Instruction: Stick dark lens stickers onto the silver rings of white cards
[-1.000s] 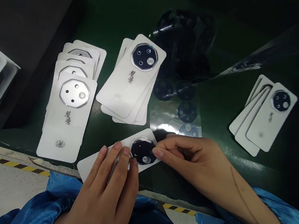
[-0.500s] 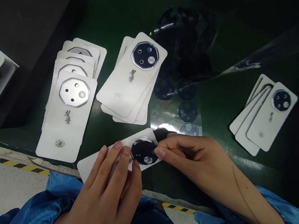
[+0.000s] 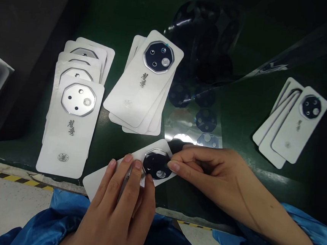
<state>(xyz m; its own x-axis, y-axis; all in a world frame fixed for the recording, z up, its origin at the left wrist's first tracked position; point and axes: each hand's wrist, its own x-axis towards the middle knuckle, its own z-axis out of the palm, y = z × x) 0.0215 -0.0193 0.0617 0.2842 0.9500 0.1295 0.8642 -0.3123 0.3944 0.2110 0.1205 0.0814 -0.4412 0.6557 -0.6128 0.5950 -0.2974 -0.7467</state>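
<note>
A white phone back cover (image 3: 101, 176) lies tilted near the table's front edge, under my left hand (image 3: 125, 199). The fingers of that hand rest across its face and the thumb sits by the octagonal camera ring, keeping hold of it. My right hand (image 3: 196, 165) pinches the right edge of a dark octagonal camera film (image 3: 156, 164) between thumb and forefinger. The film lies over the ring at a slight angle; whether it is stuck down I cannot tell. Behind the right hand is a clear sheet (image 3: 180, 124) bearing several dark octagonal films.
A pile of white covers with silver camera plates (image 3: 76, 141) stands at left. Covers with dark films form a middle pile (image 3: 131, 97) and a right pile (image 3: 290, 139). A black box (image 3: 23, 49) with more covers is far left. Clear plastic (image 3: 274, 67) hangs at upper right.
The view has shifted slightly, so the piles appear a little higher and the side piles farther out. Both hands keep nearly the same pose on the cover and film.
</note>
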